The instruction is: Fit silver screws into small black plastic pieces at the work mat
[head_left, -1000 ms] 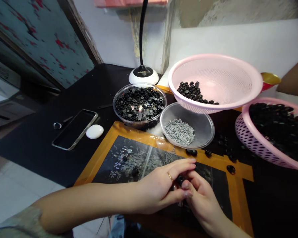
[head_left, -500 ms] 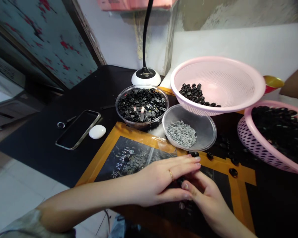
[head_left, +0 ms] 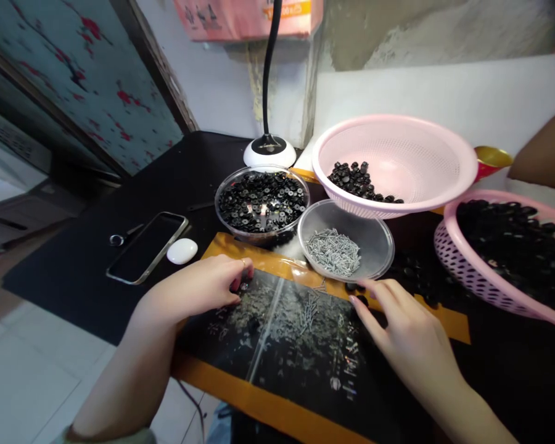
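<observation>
Found left hand (head_left: 213, 280) lowered at the far left corner of the dark work mat (head_left: 305, 370), fingers curled downward; unable to tell a pinch from an empty curl, with the inner side hidden. Found right hand (head_left: 404, 320) at the mat's far right edge, thumb and forefinger parted, nothing visibly gripped; tips just beside a small loose black piece (head_left: 363, 300), seemingly spread to suit that size. Noted amber tape (head_left: 259, 399) along the mat's edges, probably laid to prevent sliding. Noted loose silver pins (head_left: 309, 311) strewn on the mat, likely placed for easier picking than from the clear tub (head_left: 374, 240) of similar pins just beyond. Noted, beside the tub, a clear bowl (head_left: 250, 236) of holed black discs (head_left: 287, 197), presumably kept separate against mixing. Observed behind these a pink colander (head_left: 425, 160), with black parts (head_left: 351, 179) gathered low at one side, perhaps through tilt. Observed at far right a pink basket (head_left: 472, 265) heaped with black pieces. Observed phone (head_left: 148, 246) and white oval case (head_left: 182, 251) well left, likely to avoid knocks.
</observation>
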Motion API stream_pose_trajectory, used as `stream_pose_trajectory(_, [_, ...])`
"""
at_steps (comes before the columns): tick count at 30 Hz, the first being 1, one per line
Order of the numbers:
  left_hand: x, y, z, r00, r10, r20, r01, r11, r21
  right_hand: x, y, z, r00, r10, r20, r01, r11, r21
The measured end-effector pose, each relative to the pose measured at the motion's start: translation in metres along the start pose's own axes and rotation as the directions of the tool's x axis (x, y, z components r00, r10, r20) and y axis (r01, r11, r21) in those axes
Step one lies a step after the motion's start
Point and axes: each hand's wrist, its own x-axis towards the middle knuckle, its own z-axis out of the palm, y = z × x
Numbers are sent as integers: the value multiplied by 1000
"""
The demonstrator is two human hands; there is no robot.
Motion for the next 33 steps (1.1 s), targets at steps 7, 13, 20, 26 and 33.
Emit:
stream_pose_trajectory(7, [8, 20, 0, 940, 326, -104, -337, 933, -123, -1, -20, 21, 923, -378, 75, 366, 920, 138])
stream_pose_trajectory(13, [19, 38, 15, 830, 485, -277, -553, 784, -283, 1, -25, 25, 890, -434, 144, 417, 899, 131])
stream_pose_trajectory(20, [27, 48, 33, 852, 394, -345, -523, 597, -609, 0, -30, 16, 975, -219, 20, 179, 843, 507])
stream_pose_trajectory(26, [29, 57, 43, 931, 271, -243, -332, 357, -873, -4, -36, 4, 986, 122, 111, -163, 625, 763])
stream_pose_trajectory(33, [29, 62, 45, 905, 294, -308, -416, 453, -788, -3, -36, -5, 951, 241, 193, -282, 427, 859])
